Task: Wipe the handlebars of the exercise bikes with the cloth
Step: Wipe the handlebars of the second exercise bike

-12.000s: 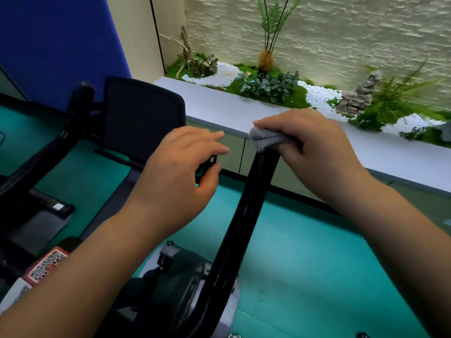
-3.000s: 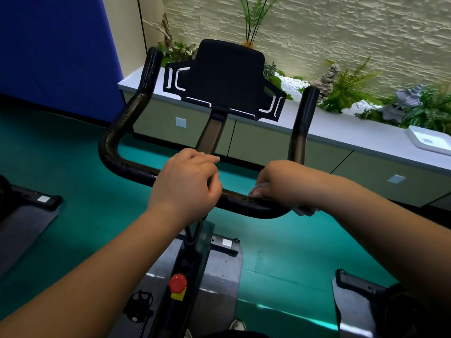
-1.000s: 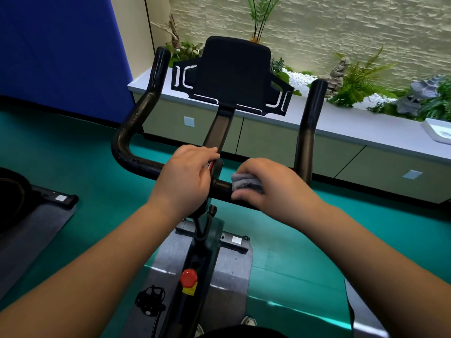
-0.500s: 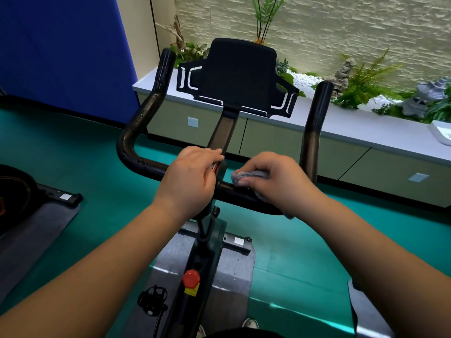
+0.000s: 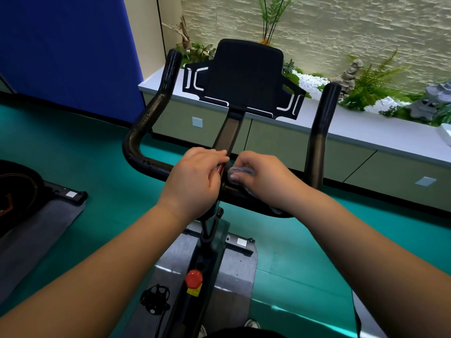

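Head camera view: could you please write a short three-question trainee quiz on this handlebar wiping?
1. Which hand presses the cloth on the handlebar?
2. True or false: the left hand rests beside the centre stem.
3. The knob low on the frame is: A blue, B red, C white?

Key: 1 right hand; 2 true; 3 B.

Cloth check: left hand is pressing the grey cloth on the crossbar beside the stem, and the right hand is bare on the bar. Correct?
Not quite. The head view shows the right hand pressing the grey cloth on the crossbar beside the stem; the left hand is the bare one on the bar.
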The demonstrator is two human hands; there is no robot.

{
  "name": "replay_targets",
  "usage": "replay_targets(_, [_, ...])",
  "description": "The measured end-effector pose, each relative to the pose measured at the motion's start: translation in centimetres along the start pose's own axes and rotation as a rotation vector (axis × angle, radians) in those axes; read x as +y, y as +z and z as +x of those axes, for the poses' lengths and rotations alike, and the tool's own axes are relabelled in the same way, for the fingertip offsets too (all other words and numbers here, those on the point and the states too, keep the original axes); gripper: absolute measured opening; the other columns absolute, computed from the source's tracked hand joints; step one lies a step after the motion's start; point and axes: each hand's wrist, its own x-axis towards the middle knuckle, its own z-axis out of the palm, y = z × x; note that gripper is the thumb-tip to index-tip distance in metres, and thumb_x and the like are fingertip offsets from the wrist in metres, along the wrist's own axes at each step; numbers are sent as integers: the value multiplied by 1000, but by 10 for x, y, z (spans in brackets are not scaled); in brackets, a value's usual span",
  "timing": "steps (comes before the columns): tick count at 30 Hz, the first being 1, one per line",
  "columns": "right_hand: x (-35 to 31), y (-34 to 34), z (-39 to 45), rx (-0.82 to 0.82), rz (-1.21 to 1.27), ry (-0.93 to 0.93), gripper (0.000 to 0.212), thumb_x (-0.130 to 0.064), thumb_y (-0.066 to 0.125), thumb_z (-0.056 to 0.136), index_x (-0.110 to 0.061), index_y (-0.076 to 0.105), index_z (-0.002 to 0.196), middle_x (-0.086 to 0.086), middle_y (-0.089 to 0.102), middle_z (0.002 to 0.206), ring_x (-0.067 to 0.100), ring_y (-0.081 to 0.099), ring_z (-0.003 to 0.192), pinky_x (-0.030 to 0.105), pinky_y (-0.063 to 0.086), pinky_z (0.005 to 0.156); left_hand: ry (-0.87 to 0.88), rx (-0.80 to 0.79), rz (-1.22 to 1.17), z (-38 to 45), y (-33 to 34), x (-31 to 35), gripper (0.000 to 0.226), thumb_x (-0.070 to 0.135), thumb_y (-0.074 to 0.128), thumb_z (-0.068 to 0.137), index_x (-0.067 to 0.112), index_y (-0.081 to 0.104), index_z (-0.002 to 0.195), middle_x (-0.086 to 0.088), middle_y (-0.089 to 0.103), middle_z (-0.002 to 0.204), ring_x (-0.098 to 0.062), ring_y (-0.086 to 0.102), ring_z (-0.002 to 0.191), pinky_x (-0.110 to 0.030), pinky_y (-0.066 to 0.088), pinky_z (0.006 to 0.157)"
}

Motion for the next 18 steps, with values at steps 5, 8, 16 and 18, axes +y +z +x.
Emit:
replay_targets(5, [19, -19, -4, -154, -133, 68, 20, -36, 64, 89, -32, 50, 75, -5, 62, 86, 16, 57, 84, 28, 44, 71, 5, -7, -10, 0, -1, 1, 41, 10, 42, 81, 13, 68, 112, 3, 67, 115, -12, 53, 112, -18, 36, 99])
replay_targets(8, [25, -26, 3, -302, -208, 119, 10, -38, 59, 92, -30, 59, 87, -4, 62, 97, 18, 56, 94, 31, 43, 83, -2, -1, -11, -1, -1, 2, 41, 11, 41, 81, 13, 69, 111, 3, 68, 115, -13, 53, 112, -19, 36, 99])
replay_targets(16, [18, -10, 19, -344, -38, 140, 18, -38, 57, 94, -23, 65, 93, 1, 69, 94, 16, 60, 87, 28, 44, 79, 13, 7, -19, 0, -2, 3, 46, 18, 34, 81, 13, 69, 110, 3, 68, 113, -13, 54, 111, -21, 38, 98])
replay_targets(18, [23, -19, 13, -363, -127, 152, 24, -40, 55, 95, -18, 66, 97, 3, 69, 96, 19, 62, 90, 31, 45, 82, 11, -1, -16, 0, -2, 3, 45, 17, 35, 82, 13, 69, 111, 2, 68, 114, -13, 54, 112, -22, 38, 99])
